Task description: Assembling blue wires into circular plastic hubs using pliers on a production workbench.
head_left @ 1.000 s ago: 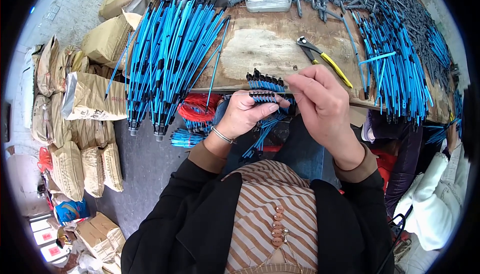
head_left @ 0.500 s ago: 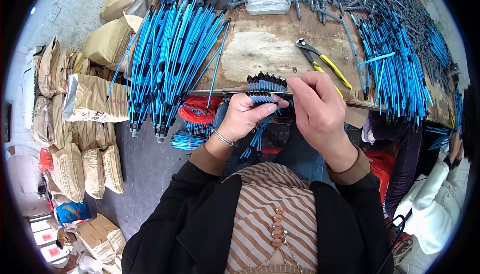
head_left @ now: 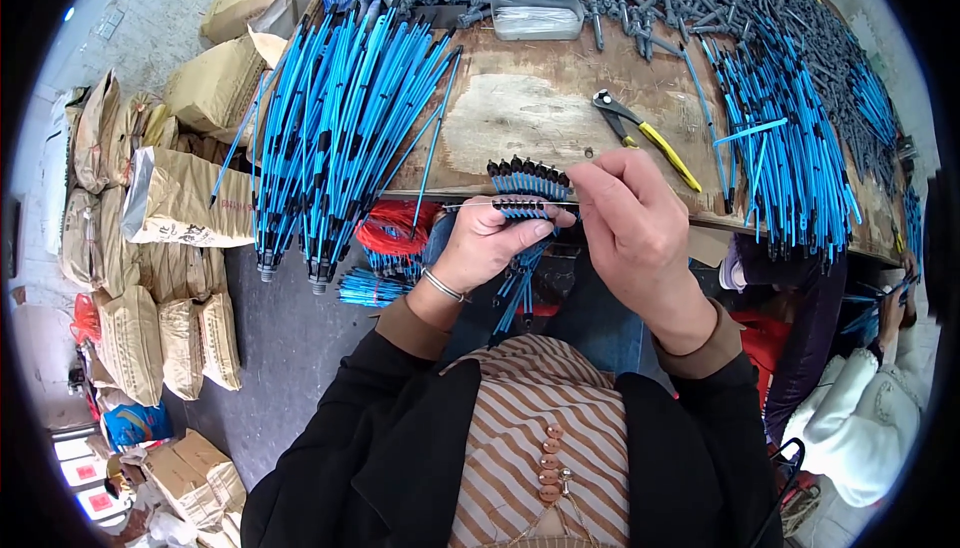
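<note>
I see my left hand (head_left: 487, 246) closed around a fan of short blue ribs with black tips (head_left: 528, 180), held just off the near edge of the wooden table (head_left: 520, 113), tips pointing away from me and the loose blue ends hanging down toward my lap. A thin wire (head_left: 480, 207) lies crosswise, left to right, through the black tips, so its long axis runs along the table edge. My right hand (head_left: 632, 233) is just to the right of the fan, thumb and forefinger pinched together at the wire's right end; whether the fingers actually grip the wire I cannot tell, since the knuckles cover it. The left hand is the nearer one to the ribs. On the table lie yellow-handled pliers (head_left: 645, 131), a large bundle of blue ribs (head_left: 335, 128) to the left and another bundle (head_left: 790, 148) to the right.
</note>
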Available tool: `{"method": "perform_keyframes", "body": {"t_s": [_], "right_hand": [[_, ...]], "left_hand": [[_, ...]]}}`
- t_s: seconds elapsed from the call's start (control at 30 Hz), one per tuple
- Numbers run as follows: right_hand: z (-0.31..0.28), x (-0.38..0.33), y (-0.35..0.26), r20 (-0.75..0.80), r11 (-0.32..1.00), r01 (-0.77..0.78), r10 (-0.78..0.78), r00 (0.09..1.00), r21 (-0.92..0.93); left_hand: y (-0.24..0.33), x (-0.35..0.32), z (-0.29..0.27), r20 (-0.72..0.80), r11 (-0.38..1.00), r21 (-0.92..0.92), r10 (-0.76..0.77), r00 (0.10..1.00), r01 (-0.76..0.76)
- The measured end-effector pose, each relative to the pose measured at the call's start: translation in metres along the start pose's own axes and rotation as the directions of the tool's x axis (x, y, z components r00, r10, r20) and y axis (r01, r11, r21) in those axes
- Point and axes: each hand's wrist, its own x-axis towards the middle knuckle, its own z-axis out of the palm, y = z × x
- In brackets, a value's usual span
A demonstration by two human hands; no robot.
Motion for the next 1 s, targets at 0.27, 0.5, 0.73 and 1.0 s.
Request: {"method": "perform_keyframes", "body": {"t_s": [0.27, 0.5, 0.73, 1.0], "right_hand": [[-0.001, 0.007, 0.007, 0.1, 0.985, -0.076, 0.061, 0.993, 0.155], [-0.002, 0.012, 0.011, 0.121, 0.976, -0.069, 0.044, 0.992, 0.206], [-0.004, 0.009, 0.014, 0.262, 0.967, -0.175, 0.123, 0.957, 0.185], [-0.01, 0.015, 0.021, 0.392, 0.956, -0.203, 0.107, 0.914, 0.212]], "left_hand": [[0.0, 0.0, -0.006, 0.011, 0.999, -0.024, -0.033, 0.999, 0.033], [-0.001, 0.001, -0.008, 0.045, 0.999, 0.004, -0.034, 0.998, 0.034], [-0.002, 0.003, -0.008, 0.067, 0.999, 0.042, -0.016, 0.998, 0.013], [-0.003, 0.004, -0.009, 0.081, 0.995, -0.072, -0.063, 0.995, 0.069]]}}
